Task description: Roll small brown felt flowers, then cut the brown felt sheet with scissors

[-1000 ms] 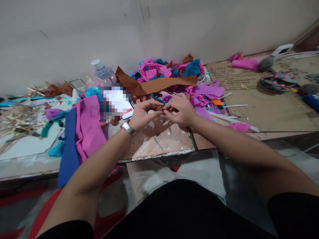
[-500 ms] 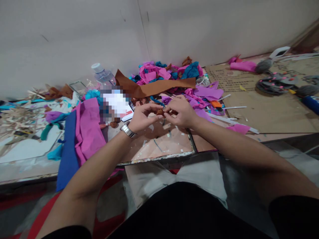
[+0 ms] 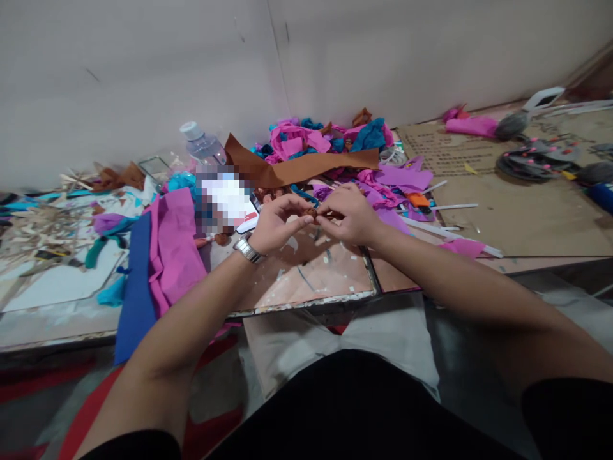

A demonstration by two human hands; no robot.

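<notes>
Head view | small brown scrap (image 3: 311, 213) was pinched by the left hand (image 3: 276, 227) and the right hand (image 3: 352, 214), held above the table (image 3: 316, 275) | phone (image 3: 234, 203) was seen beside the left hand

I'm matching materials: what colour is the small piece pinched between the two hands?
Brown; the small piece shows best in the head view.

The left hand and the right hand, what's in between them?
In the head view, a small brown piece sits between the left hand and right hand, at their fingertips.
</notes>
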